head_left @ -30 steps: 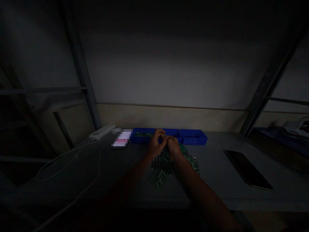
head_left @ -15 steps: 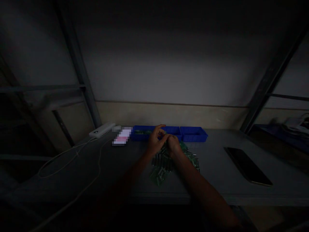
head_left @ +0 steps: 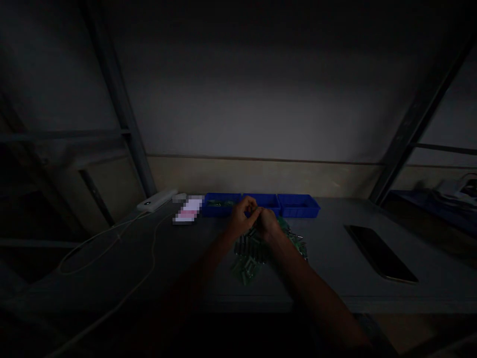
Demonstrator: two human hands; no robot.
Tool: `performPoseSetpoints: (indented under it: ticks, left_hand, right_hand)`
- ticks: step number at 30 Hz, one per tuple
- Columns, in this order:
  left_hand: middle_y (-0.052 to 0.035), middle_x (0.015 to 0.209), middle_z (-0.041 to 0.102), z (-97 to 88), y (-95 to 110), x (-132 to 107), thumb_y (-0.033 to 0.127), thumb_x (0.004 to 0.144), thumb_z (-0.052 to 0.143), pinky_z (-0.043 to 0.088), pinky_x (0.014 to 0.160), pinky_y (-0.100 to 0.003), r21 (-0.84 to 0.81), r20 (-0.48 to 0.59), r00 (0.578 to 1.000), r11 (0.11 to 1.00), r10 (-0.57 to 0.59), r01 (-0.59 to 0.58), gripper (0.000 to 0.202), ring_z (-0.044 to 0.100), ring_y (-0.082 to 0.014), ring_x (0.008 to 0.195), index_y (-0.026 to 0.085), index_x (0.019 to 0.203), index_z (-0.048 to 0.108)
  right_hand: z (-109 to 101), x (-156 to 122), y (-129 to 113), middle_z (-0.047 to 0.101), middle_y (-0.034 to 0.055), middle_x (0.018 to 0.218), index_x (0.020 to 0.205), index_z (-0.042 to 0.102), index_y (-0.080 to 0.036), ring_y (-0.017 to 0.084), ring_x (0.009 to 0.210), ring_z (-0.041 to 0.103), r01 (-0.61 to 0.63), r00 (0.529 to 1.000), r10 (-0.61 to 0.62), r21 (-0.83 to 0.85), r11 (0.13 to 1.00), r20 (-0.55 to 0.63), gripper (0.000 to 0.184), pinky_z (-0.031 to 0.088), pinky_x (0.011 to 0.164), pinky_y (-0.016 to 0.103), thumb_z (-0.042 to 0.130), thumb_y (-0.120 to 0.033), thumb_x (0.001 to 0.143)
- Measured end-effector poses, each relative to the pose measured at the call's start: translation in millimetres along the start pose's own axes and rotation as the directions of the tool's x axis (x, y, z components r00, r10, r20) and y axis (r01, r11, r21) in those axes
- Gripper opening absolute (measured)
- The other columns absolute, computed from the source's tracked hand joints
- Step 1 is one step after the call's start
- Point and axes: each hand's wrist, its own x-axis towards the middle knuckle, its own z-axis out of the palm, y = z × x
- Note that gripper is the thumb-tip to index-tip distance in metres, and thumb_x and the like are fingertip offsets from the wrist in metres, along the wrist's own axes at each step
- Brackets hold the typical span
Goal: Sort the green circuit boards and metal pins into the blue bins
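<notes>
My left hand (head_left: 243, 215) and my right hand (head_left: 267, 220) meet above the table, fingertips close together. The left thumb and fingers are bent into a pinch; the right fingers are curled. Whatever lies between them is too small and dark to make out. Beneath and around my hands is a pile of small clear-green plastic packets (head_left: 247, 269) with metallic-looking pieces inside, partly covered by my right forearm. Just behind stand three blue bins: the left bin (head_left: 219, 213) holds some greenish packets, the middle bin (head_left: 275, 203) is partly hidden by my hands, and the right bin (head_left: 298, 212) shows its inner floor.
A dark phone-like slab (head_left: 382, 253) lies on the grey table (head_left: 328, 268) at right. At left are a white power strip (head_left: 158, 200), a blurred-out pink and white item (head_left: 189, 210) and trailing pale cables (head_left: 153, 248). Metal posts (head_left: 137, 164) flank the table.
The raised fingers of my left hand have curled down toward the thumb. My right hand stays nearly in place, and the view has shifted slightly.
</notes>
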Motion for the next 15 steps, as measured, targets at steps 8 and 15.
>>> performPoseSetpoints:
  ticks: [8,15]
  left_hand:
    - [0.0049,0.063,0.051,-18.0,-15,13,0.027,0.067,0.063,0.035,0.057,-0.021,-0.368,-0.085,0.940,0.887,-0.332,0.280,0.021,0.049,-0.0097,0.059,0.019,0.084,0.052]
    - [0.0025,0.065,0.057,-27.1,-23,16,0.028,0.055,0.074,0.035,0.053,-0.020,-0.586,-0.040,0.846,0.698,-0.532,0.411,0.037,0.052,-0.0090,0.057,0.016,0.086,0.058]
  right_hand:
    - [1,-3,-7,0.053,-0.0047,0.048,0.059,0.058,-0.018,0.010,0.046,0.044,0.077,0.996,-0.073,-0.084,0.994,0.047,0.012,0.032,0.045,0.023,0.060,-0.029,0.057]
    - [-1,-4,-15,0.053,-0.0049,0.051,0.060,0.059,-0.018,0.010,0.050,0.044,0.114,0.992,-0.102,-0.183,0.977,0.072,0.020,0.033,0.050,0.023,0.067,-0.035,0.054]
